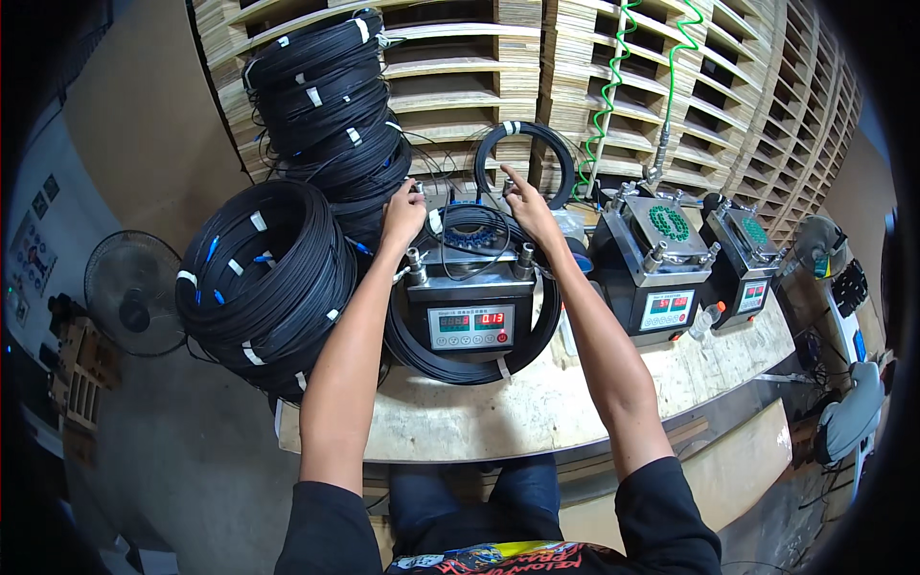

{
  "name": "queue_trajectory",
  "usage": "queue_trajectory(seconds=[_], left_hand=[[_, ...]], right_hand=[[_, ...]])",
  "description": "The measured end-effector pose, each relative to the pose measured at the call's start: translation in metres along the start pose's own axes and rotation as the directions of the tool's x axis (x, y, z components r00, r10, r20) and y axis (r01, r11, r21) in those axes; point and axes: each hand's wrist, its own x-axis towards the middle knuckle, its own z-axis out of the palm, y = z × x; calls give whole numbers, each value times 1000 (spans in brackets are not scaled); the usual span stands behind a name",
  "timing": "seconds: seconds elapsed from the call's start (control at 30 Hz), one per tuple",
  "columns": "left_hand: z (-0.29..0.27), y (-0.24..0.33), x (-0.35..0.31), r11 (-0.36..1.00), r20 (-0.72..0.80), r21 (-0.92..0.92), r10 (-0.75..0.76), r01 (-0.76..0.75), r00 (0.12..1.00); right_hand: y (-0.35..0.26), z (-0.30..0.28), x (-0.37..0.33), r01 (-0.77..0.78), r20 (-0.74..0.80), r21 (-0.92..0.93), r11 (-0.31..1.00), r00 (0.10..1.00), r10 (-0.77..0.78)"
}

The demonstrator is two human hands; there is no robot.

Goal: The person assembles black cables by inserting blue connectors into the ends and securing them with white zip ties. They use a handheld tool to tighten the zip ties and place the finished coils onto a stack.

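Observation:
In front of me stands a black and metal polishing machine (470, 292) with a lit red display on its front panel. My left hand (403, 217) reaches to its rear left corner, fingers curled at the metal post (419, 189) there. My right hand (530, 211) is at the rear right corner, index finger stretched out and thumb apart, beside the other rear post. Between my hands, thin black cables (470, 213) with blue connectors run to the round fixture (471, 238) on top. A large black cable coil (450, 370) rings the machine. Front corner posts (526, 257) stand nearer me.
Stacked black cable coils (321, 105) rise at the back left, with more coils (259, 278) nearer. Two similar machines (652, 259) stand right on the wooden table (460, 422), beside a small orange-capped bottle (707, 318). Green coiled air hoses (606, 86) hang before wooden pallets (460, 77).

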Motion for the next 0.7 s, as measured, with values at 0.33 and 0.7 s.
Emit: queue_trajectory(seconds=[0.33,0.7], left_hand=[[-5,2,-3,996,-64,64,73,-69,995],[-1,-4,2,994,-63,92,67,-61,996]], right_hand=[[-21,0,-5,-128,26,-53,990,991,130],[-16,1,-4,-107,-1,-19,994,994,107]])
